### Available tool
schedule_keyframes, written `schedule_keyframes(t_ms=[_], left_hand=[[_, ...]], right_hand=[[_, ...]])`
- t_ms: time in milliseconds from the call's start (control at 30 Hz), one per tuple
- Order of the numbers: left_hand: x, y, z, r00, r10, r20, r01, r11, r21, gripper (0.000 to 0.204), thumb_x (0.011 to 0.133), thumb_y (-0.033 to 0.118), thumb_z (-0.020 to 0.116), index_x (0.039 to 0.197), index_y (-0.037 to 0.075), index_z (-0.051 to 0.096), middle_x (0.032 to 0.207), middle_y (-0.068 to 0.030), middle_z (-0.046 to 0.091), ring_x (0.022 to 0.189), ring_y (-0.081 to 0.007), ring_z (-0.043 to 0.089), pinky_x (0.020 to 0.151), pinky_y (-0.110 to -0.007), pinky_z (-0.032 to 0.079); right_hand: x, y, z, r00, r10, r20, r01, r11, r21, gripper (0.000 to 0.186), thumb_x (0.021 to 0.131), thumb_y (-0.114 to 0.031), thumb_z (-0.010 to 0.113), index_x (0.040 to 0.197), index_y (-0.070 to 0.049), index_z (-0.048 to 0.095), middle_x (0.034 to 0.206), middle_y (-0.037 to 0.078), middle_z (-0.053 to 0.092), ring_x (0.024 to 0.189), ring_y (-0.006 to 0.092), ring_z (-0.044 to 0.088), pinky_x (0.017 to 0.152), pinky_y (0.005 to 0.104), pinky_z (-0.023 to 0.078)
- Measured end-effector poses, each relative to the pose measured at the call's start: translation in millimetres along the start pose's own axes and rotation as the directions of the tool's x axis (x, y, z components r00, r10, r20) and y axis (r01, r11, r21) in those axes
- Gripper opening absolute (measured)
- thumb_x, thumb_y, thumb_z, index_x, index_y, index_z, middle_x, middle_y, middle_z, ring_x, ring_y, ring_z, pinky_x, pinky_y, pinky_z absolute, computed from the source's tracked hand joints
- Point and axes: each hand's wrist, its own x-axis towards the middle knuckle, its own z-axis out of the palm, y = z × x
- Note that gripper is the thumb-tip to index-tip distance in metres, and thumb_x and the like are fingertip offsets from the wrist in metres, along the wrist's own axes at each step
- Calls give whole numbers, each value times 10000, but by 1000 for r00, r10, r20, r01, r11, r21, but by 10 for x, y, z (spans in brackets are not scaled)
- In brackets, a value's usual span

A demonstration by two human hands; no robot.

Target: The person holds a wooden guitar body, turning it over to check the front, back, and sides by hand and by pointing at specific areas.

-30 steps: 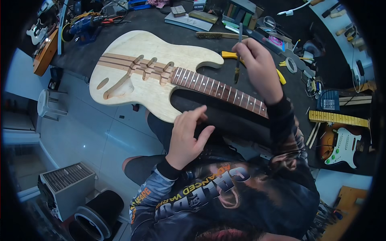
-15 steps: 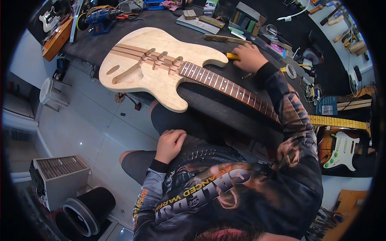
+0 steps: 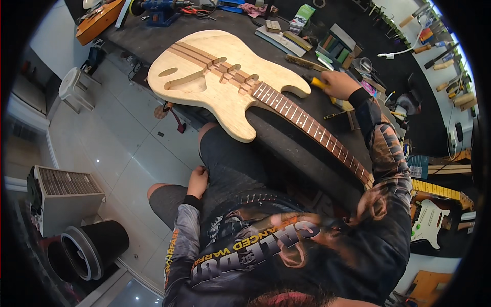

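Note:
My right hand (image 3: 340, 85) is closed round a yellow-and-black hand tool (image 3: 318, 82), just right of the guitar body's upper horn; its exact kind is hard to tell. Unfinished pale wood makes up the guitar body (image 3: 230, 97), with darker stripes down its middle and routed cavities. It lies on the dark workbench (image 3: 134, 36), its fretted neck (image 3: 309, 125) running toward my right arm. On my thigh, by the edge of the grey shorts (image 3: 225, 153), rests my left hand (image 3: 198, 182), fingers curled in and partly hidden, with nothing seen in them.
A brush (image 3: 304, 63), sanding blocks (image 3: 335, 45) and a small screwdriver-like tool (image 3: 332, 116) lie beyond and beside my right hand. A finished guitar (image 3: 429, 225) is at the right. At left stand a white stool (image 3: 76, 87) and a black bin (image 3: 110, 240).
My right hand has drawn the yellow-and-black tool back from beside the guitar's horn, and more of the tool shows. My left hand has slid lower on my thigh. The view has shifted.

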Motion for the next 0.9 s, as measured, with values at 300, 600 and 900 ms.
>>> schedule_keyframes(t_ms=[300, 600, 900], left_hand=[[-53, 233, 22, 997, -62, 55, 62, 998, -12, 202, 1021, 90, 600, 1093, -70, 700, 840, -95, 695, 730, -190, 640, 682, -353, 497], [-89, 314, 2, 993, -100, 58, 99, 995, 27, 209, 1026, 93, 607, 1112, -63, 716, 848, -82, 707, 712, -179, 638, 668, -336, 501], [-123, 266, -44, 996, -74, 48, 72, 997, 43, 242, 1041, 147, 637, 1121, -66, 717, 860, -96, 723, 740, -189, 647, 706, -346, 506]], right_hand=[[-50, -110, -367, 851, 33, -524, 36, 992, 121, 393, 1011, -162, 666, 1337, -64, 471, 1035, 252, 708, 956, 468, 697, 809, 510, 553], [499, -1258, -962, 628, 69, -775, 578, 625, 524, 380, 1102, -105, 609, 1410, -38, 398, 1161, 132, 672, 1085, 275, 745, 1006, 396, 583], [749, -1440, -674, 650, 63, -757, 402, 817, 414, 432, 1102, -174, 651, 1378, 1, 369, 1129, 205, 720, 1087, 301, 757, 941, 397, 602]])
